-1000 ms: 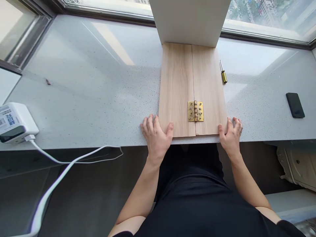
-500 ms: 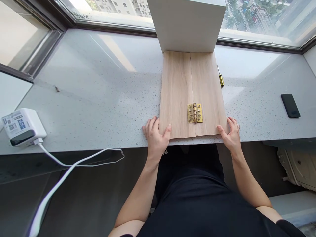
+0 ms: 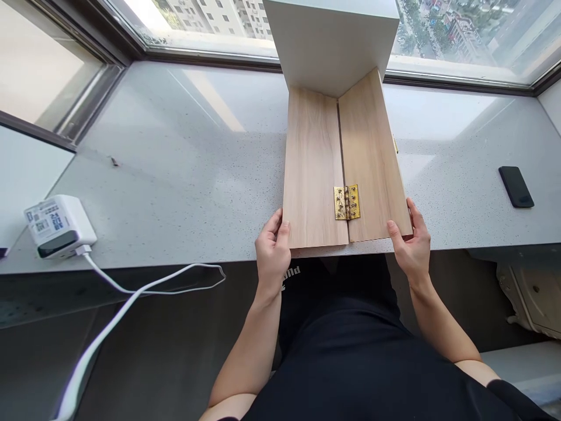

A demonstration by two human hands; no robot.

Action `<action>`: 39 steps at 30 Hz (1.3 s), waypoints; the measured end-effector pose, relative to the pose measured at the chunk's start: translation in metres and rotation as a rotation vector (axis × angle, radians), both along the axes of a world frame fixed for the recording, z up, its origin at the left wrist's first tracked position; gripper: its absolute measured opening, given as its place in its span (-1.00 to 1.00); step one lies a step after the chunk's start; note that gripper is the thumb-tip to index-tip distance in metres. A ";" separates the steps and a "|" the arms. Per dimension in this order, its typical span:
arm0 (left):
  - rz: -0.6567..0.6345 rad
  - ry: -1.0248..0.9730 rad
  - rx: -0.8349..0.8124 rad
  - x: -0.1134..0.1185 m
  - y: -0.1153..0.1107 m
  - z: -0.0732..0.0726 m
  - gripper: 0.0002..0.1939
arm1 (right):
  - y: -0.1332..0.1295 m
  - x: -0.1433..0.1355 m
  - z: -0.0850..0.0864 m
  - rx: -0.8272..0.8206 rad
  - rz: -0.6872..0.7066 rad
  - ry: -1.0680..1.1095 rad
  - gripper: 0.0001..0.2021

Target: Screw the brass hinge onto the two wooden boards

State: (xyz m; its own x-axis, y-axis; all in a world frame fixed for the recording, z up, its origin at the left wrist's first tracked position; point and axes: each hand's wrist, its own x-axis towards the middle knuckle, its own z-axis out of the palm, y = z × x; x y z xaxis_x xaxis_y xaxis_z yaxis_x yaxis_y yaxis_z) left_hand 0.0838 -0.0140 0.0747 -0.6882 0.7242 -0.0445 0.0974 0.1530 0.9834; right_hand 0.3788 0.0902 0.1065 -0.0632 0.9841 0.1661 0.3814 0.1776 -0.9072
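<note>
Two pale wooden boards lie side by side, joined near their front edge by a brass hinge (image 3: 346, 203) with screws in its leaves. The left board (image 3: 312, 164) slopes a little, and the right board (image 3: 368, 152) is tilted up at its outer side, so a dark gap runs between them. My left hand (image 3: 272, 248) grips the left board's outer front corner, thumb on its edge. My right hand (image 3: 412, 242) is closed around the right board's front corner, thumb on top and fingers by the outer edge.
A white box (image 3: 335, 52) stands at the boards' far end by the window. Mostly hidden by the right board is a screwdriver (image 3: 395, 144). A black phone (image 3: 516, 186) lies at right on the speckled counter (image 3: 197, 175). At left sits a white charger (image 3: 61, 225) with a cable (image 3: 131, 310).
Both hands have raised the outer sides of the boards, the right one more, folding them at the hinge. The gap between them has widened. The screwdriver is now mostly covered.
</note>
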 end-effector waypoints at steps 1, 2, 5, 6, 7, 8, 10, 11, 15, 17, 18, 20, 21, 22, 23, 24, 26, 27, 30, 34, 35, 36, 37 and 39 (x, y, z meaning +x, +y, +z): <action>0.010 -0.060 0.038 0.002 0.000 0.002 -0.48 | 0.000 -0.002 0.003 0.024 0.012 0.004 -0.17; 0.012 -0.101 0.074 0.005 0.001 0.004 -0.44 | -0.001 -0.004 0.006 0.037 0.028 0.002 -0.18; -0.023 -0.090 0.175 0.013 0.003 0.011 -0.32 | -0.003 -0.010 0.015 0.055 0.078 -0.042 -0.18; -0.047 -0.057 0.190 0.015 0.004 0.015 -0.28 | -0.004 -0.013 0.017 0.069 0.093 -0.061 -0.19; -0.072 -0.016 0.194 0.019 0.004 0.018 -0.25 | -0.005 -0.016 0.019 0.093 0.105 -0.080 -0.20; -0.097 0.031 0.189 0.022 0.005 0.022 -0.22 | -0.005 -0.019 0.020 0.128 0.115 -0.100 -0.22; -0.128 0.144 0.183 0.030 0.006 0.031 -0.20 | -0.006 -0.025 0.022 0.200 0.133 -0.138 -0.26; -0.132 0.196 0.189 0.035 0.007 0.034 -0.20 | -0.007 -0.029 0.023 0.229 0.145 -0.153 -0.27; -0.169 0.313 0.241 0.052 0.014 0.040 -0.28 | -0.010 -0.041 0.028 0.275 0.234 -0.155 -0.31; -0.207 0.334 0.276 0.058 0.018 0.039 -0.31 | -0.010 -0.046 0.030 0.303 0.289 -0.124 -0.33; -0.221 0.340 0.290 0.060 0.019 0.038 -0.30 | -0.010 -0.048 0.031 0.319 0.308 -0.109 -0.34; -0.236 0.349 0.309 0.063 0.021 0.035 -0.29 | -0.010 -0.049 0.032 0.344 0.325 -0.091 -0.34; -0.238 0.354 0.313 0.063 0.021 0.035 -0.28 | -0.010 -0.050 0.031 0.351 0.327 -0.089 -0.34; -0.239 0.359 0.315 0.063 0.022 0.034 -0.28 | -0.009 -0.049 0.031 0.353 0.327 -0.091 -0.33; -0.240 0.366 0.316 0.064 0.022 0.034 -0.28 | -0.009 -0.049 0.031 0.352 0.329 -0.096 -0.33; -0.241 0.374 0.316 0.064 0.022 0.034 -0.28 | -0.009 -0.048 0.030 0.346 0.331 -0.103 -0.32; -0.240 0.394 0.319 0.064 0.022 0.035 -0.30 | -0.008 -0.047 0.029 0.326 0.337 -0.124 -0.30; -0.239 0.408 0.322 0.064 0.022 0.035 -0.31 | -0.008 -0.047 0.029 0.320 0.339 -0.131 -0.30; -0.234 0.450 0.339 0.064 0.022 0.035 -0.34 | -0.007 -0.046 0.029 0.331 0.340 -0.116 -0.30; -0.216 0.443 0.323 0.060 0.019 0.034 -0.34 | -0.008 -0.046 0.030 0.317 0.318 -0.124 -0.33; -0.212 0.431 0.312 0.058 0.018 0.034 -0.34 | -0.009 -0.045 0.030 0.311 0.304 -0.135 -0.34; -0.208 0.416 0.299 0.056 0.016 0.034 -0.34 | -0.009 -0.044 0.029 0.307 0.286 -0.143 -0.35; -0.204 0.398 0.284 0.054 0.014 0.034 -0.34 | -0.009 -0.042 0.029 0.304 0.265 -0.148 -0.36; -0.183 0.353 0.254 0.050 0.010 0.033 -0.34 | -0.010 -0.037 0.026 0.280 0.217 -0.155 -0.37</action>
State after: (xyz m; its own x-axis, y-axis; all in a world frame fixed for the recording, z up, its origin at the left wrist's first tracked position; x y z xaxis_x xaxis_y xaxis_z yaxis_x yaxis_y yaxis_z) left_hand 0.1335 -0.0045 0.1081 -0.4898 0.7923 0.3637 0.4351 -0.1394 0.8895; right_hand 0.3413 0.0806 0.1329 -0.3108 0.8630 0.3982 0.4363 0.5018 -0.7469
